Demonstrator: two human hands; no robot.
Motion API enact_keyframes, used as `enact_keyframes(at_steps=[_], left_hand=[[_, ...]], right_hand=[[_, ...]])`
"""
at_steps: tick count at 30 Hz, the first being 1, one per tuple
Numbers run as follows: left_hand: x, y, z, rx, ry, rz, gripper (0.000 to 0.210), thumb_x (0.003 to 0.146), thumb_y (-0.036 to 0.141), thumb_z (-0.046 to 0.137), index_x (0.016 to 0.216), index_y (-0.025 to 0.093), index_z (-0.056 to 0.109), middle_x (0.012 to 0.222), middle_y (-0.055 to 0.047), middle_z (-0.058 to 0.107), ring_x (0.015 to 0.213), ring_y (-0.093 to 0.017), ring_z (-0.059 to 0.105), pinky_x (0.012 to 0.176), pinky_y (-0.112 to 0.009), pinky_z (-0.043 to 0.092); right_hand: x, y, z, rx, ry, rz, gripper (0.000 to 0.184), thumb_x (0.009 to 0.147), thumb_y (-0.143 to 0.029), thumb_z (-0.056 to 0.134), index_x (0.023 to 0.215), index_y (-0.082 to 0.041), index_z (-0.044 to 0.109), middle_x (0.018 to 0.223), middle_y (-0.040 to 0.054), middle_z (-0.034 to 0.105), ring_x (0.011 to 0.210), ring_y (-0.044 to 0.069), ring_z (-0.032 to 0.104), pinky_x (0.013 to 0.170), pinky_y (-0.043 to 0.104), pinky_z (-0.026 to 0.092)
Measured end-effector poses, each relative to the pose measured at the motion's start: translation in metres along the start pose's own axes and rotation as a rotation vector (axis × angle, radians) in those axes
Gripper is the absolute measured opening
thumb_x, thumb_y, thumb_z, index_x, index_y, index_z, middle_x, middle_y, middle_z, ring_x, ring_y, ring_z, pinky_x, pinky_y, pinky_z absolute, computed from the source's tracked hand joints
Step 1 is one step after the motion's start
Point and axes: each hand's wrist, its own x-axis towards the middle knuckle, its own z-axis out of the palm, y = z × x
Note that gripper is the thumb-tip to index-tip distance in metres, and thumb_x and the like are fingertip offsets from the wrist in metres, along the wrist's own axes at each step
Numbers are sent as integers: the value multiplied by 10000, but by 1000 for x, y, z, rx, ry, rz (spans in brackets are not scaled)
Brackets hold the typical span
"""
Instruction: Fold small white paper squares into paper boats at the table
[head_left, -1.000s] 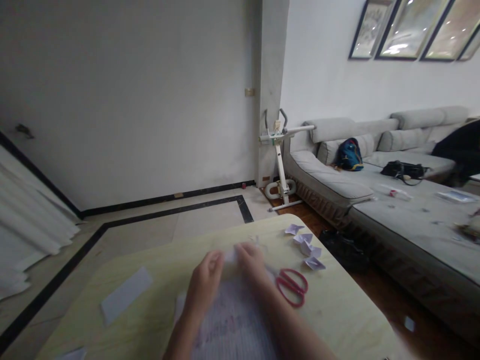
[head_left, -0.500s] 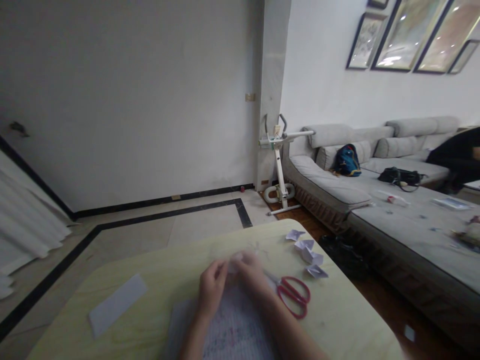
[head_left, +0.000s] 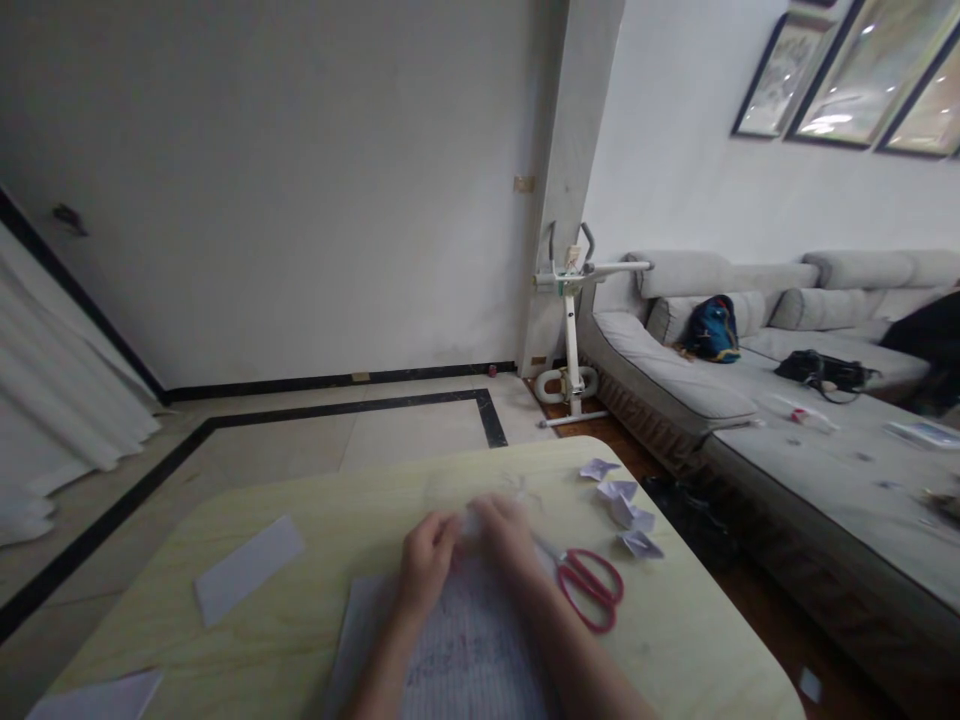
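My left hand (head_left: 429, 553) is closed, its fingertips pinching a small piece of white paper (head_left: 470, 522) above the table. On the paper's other side is my right hand (head_left: 504, 535), blurred, with its fingers bent around the edge. Both forearms pass over a lined sheet (head_left: 472, 650) covered in handwriting. Red-handled scissors (head_left: 591, 590) lie just right of my right wrist, their blades partly hidden. Beyond them, several small folded paper pieces (head_left: 631, 515) stand in a row near the table's right edge.
A white paper strip (head_left: 249, 570) lies on the left of the pale wooden table (head_left: 330, 535); another paper (head_left: 101, 698) is at the near left corner. Right of the table stands a grey sofa (head_left: 675, 385) with a backpack (head_left: 712, 328). A dark-clothed person (head_left: 930, 330) is at far right.
The view has turned a little left and down, bringing the near-left paper into sight. My hands stay together at the small paper, the right one still blurred.
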Motion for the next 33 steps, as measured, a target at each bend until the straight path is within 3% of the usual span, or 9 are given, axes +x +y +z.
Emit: enact_keyframes(at_steps=[5, 11, 20, 25, 29, 33], left_hand=[[-1, 6, -2, -52, 23, -30, 324, 767, 466, 544, 690, 160, 615, 487, 24, 516, 448, -127, 489, 442, -210, 362], [1, 3, -4, -79, 151, -34, 300, 727, 437, 574, 725, 146, 649, 591, -6, 579, 543, -141, 502, 495, -217, 379], [16, 17, -3, -212, -24, -79, 269, 716, 395, 548, 569, 173, 511, 461, 59, 410, 422, -90, 383, 422, -202, 299], [20, 16, 10, -259, -17, -75, 257, 680, 391, 574, 570, 161, 544, 519, 27, 496, 472, -102, 449, 450, -202, 344], [19, 8, 15, -447, 84, -154, 268, 655, 412, 622, 682, 145, 622, 634, 2, 592, 566, -119, 527, 512, -207, 391], [20, 2, 13, -519, 32, -136, 268, 688, 402, 624, 714, 135, 644, 644, -5, 607, 579, -123, 540, 531, -215, 411]], right_hand=[[-1, 5, 3, -47, -4, -57, 255, 758, -334, 534, 580, -158, 582, 530, -31, 486, 534, 118, 434, 493, 219, 333], [-2, 15, 8, -156, -4, -163, 255, 777, -324, 499, 587, -158, 538, 559, -28, 496, 568, 121, 439, 529, 224, 330], [-6, 13, 7, -68, 36, -167, 250, 764, -356, 502, 596, -171, 492, 540, -39, 450, 540, 118, 412, 505, 231, 322], [-4, 12, 7, 13, 50, -214, 254, 759, -375, 526, 606, -173, 518, 564, -19, 503, 558, 130, 461, 533, 240, 374], [-2, 11, 7, 12, 25, -189, 253, 766, -403, 542, 717, -161, 600, 657, 22, 576, 622, 160, 530, 595, 266, 426], [-2, 11, 7, -41, 52, -195, 241, 754, -378, 553, 652, -164, 593, 633, 32, 575, 620, 171, 535, 587, 273, 426]])
